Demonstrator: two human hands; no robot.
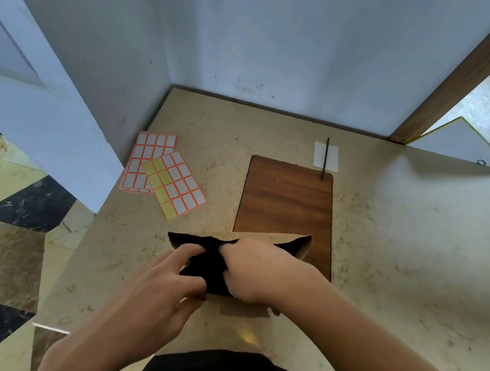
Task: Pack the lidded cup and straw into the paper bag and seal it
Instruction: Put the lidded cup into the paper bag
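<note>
Both hands [199, 273] inside paper bag [300, 246]

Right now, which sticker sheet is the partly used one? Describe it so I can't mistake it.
Find the wooden board on the marble counter; two sticker sheets lie to its left. The partly used sheet is the tilted top one, overlapping the full sheet, and shows bare yellow backing where labels are gone.

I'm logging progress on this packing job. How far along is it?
Early to midway. Both hands, left and right, hold the paper bag's mouth open; its inside is too dark to tell whether the cup is in. The black straw lies on a white slip at the back, unpacked. The sticker sheets lie apart from the bag, so sealing is left.
</note>
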